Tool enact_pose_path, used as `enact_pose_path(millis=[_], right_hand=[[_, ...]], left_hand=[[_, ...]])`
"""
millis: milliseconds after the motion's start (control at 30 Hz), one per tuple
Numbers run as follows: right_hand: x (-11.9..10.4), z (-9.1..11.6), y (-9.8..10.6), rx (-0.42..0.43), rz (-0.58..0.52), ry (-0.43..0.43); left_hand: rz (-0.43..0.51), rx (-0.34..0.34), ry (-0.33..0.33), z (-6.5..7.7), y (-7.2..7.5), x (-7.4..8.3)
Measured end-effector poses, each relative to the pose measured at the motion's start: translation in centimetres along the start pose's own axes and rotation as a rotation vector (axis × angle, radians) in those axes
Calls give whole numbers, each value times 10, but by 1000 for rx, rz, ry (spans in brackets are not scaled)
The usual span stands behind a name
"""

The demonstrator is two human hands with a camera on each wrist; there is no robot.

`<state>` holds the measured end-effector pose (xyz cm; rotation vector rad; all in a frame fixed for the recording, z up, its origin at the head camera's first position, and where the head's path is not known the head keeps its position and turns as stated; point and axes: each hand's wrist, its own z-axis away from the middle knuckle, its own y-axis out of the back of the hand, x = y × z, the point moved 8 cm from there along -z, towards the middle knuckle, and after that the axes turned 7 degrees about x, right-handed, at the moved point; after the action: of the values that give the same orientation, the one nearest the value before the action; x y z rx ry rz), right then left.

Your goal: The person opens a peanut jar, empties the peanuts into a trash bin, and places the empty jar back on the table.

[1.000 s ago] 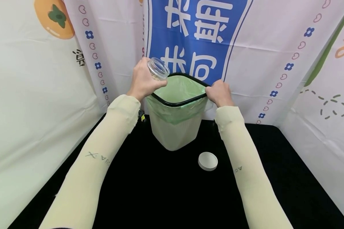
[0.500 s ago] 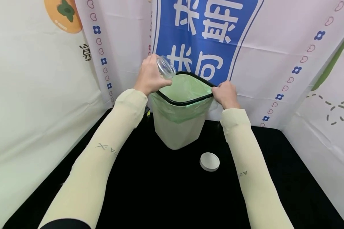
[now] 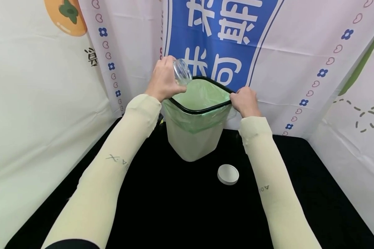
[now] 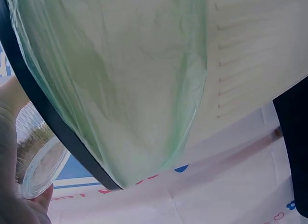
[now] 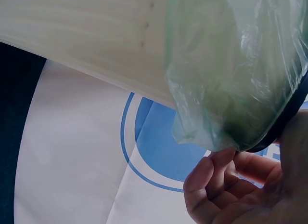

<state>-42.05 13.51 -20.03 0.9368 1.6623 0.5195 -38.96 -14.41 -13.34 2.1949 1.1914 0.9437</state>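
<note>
My left hand grips a clear jar, tipped with its open mouth toward the bin. In the left wrist view a brownish patch shows in the jar beside the dark rim. The pale waste bin stands upright, lined with a green bag folded over under a black rim ring. At the right corner of that ring my right hand pinches the rim, thumb and fingers bent around it, as the right wrist view also shows. The bottom of the bin's inside is hidden.
A white round lid lies on the black tabletop, in front of the bin to the right. Printed cloth hangs close behind the bin, and white cloth walls stand at both sides.
The left hand has tipped the jar further toward the bin, its mouth now turned more to the right. My right hand keeps its hold on the rim. The head view has shifted slightly.
</note>
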Motion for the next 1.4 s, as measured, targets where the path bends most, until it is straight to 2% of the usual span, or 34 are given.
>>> enact_pose_path(millis=[200, 533, 867, 1200, 1400], right_hand=[[2, 0, -1, 18, 6, -19], [-1, 0, 1, 32, 16, -23], [-1, -1, -2, 19, 29, -41], [-2, -1, 0, 25, 46, -21], [-3, 1, 1, 28, 43, -9]], left_hand=[[-37, -14, -55, -1, -1, 7], [-82, -33, -82, -2, 4, 10], [-200, -75, -212, -2, 1, 19], [-304, -110, -305, -5, -2, 27], [-383, -120, -389, -4, -4, 32]])
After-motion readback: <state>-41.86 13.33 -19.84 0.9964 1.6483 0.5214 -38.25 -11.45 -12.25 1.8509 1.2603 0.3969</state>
